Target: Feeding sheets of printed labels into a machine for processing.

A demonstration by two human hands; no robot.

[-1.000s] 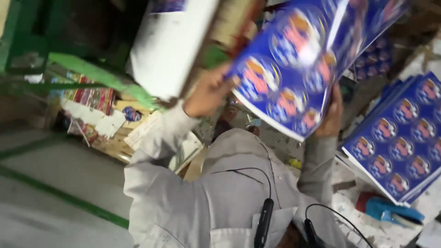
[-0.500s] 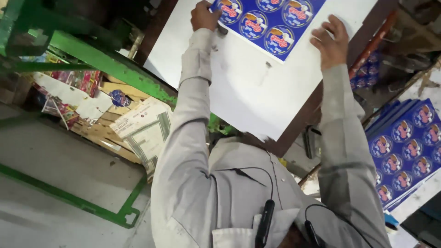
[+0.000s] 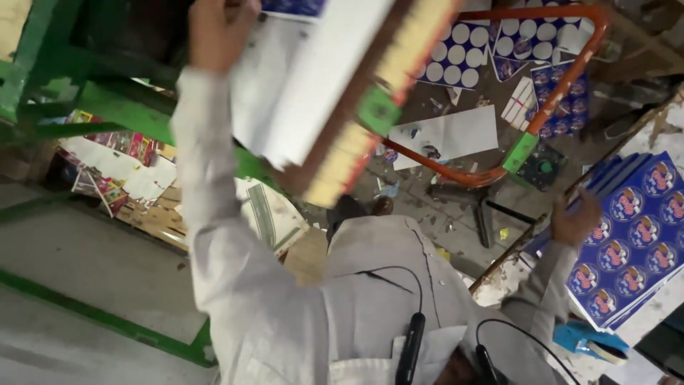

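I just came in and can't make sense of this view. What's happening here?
A person in a pale shirt stands at a green-framed machine. The left hand is raised on a white sheet lying on the machine's tilted board. The right hand reaches to a stack of blue printed sheets at the side. Punched-out sheets and scraps lie on the floor below.

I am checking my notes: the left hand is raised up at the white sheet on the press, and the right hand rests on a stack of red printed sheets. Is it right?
Not quite. In the head view the stack of printed sheets under the right hand is blue with round designs, not red. The left hand is indeed raised at the white sheet.
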